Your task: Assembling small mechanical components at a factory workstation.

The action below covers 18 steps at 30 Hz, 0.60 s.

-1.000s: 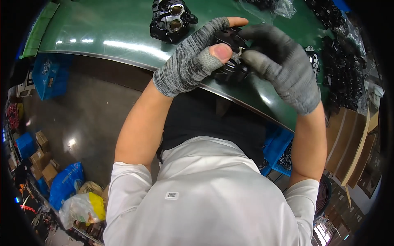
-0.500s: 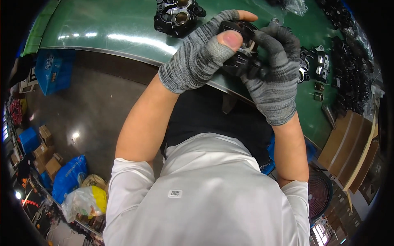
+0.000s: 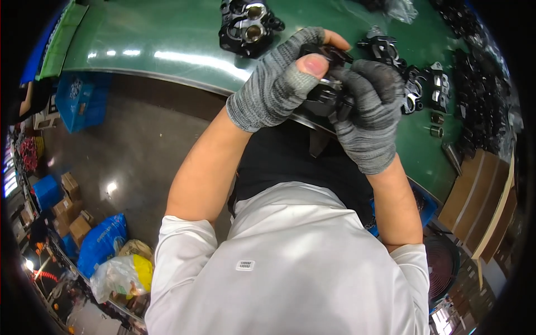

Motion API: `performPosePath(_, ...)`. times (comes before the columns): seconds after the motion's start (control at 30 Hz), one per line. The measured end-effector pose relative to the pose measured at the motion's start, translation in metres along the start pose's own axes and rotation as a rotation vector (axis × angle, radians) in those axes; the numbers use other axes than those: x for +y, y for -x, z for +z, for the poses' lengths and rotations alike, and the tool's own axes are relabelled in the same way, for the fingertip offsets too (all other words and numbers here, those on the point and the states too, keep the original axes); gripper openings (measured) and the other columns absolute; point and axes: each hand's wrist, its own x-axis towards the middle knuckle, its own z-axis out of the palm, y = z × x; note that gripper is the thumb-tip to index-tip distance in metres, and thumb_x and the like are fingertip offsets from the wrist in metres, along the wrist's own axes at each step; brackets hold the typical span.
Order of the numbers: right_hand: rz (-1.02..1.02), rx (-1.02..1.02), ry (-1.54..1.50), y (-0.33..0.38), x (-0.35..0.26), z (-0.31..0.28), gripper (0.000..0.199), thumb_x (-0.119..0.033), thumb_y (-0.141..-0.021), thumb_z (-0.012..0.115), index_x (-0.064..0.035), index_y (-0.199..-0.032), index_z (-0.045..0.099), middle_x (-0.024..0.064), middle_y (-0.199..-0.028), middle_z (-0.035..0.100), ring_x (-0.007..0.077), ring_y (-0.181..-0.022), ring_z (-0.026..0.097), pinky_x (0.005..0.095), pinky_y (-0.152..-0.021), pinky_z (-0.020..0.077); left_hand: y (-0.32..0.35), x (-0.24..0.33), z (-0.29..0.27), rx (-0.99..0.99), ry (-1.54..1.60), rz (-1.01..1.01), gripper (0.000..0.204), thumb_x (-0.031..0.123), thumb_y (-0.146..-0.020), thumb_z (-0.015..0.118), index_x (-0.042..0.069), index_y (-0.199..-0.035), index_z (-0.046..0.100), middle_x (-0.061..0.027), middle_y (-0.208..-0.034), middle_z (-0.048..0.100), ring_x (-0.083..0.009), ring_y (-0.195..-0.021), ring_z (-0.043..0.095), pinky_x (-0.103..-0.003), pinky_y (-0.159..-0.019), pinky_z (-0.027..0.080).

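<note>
In grey knitted gloves with bare fingertips, both hands are closed on a black metal part (image 3: 321,94) over the table's near edge. My left hand (image 3: 282,78) grips its left side, thumb pressed on top. The curled fingers of my right hand (image 3: 369,103) wrap the right side and hide much of the part; whether they pinch something small is hidden. Beyond my left hand lies a black casting (image 3: 248,30) with round metal-lined bores. Right of my right hand sit more black and silver castings (image 3: 413,92), a plate-like black part (image 3: 439,89) and two short metal sleeves (image 3: 436,132).
The green table (image 3: 151,36) has a metal front edge. Many black parts (image 3: 480,100) are heaped at its right end, by a cardboard sheet (image 3: 474,190). A blue crate (image 3: 84,100), cartons (image 3: 70,201) and bags (image 3: 103,243) stand on the left; a fan (image 3: 444,265) is at lower right.
The right hand's fingers have curled in more tightly over the black metal part. Both hands still hold it. The whole view has shifted slightly.
</note>
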Motion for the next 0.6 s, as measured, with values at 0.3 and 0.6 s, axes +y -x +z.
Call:
performPosePath(0.3, 0.014, 0.079, -0.010, 0.010, -0.005, 0.004, 0.041, -0.014, -0.065, 0.079, -0.0133, -0.106, 0.072, 0.0100, -0.109, 0.066, 0.0315, -0.099, 0.065, 0.0446, -0.092, 0.0483, 0.006, -0.007, 0.002, 0.069, 0.137, -0.055, 0.083, 0.067, -0.087, 0.064, 0.001, -0.135, 0.056, -0.0120, -0.122, 0.064, -0.0200, -0.113, 0.061, -0.033, -0.101, 0.049)
performPosePath(0.6, 0.338, 0.217, 0.178, 0.052, 0.022, -0.107, 0.033, -0.016, -0.087, 0.080, -0.0051, -0.116, 0.069, 0.0084, -0.113, 0.069, 0.0244, -0.114, 0.064, 0.0386, -0.095, 0.0529, 0.001, -0.007, -0.009, 0.039, -0.028, 0.077, 0.084, 0.067, -0.084, 0.070, 0.001, -0.135, 0.056, -0.0111, -0.123, 0.064, -0.0196, -0.113, 0.062, -0.034, -0.102, 0.049)
